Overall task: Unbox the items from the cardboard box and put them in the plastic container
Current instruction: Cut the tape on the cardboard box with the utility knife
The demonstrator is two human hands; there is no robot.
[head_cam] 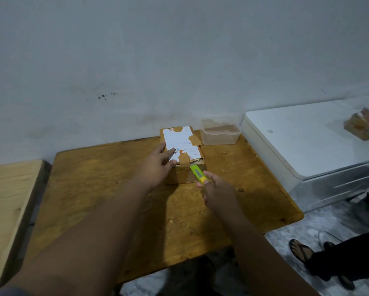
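Head view: left hand [157, 162] flat, steadying cardboard box [182, 155]; right hand [214, 189] fingers closed round green cutter [197, 173], best kept shallow along the taped seam.

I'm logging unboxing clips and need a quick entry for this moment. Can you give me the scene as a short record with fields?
surface: wooden table
cardboard box: still taped, white label on top
left hand: flat on the box, steadying it
right hand: grips a green utility knife, tip at the box's near edge
plastic container: clear, open, right of the box by the wall
stage: cutting tape, nothing unpacked
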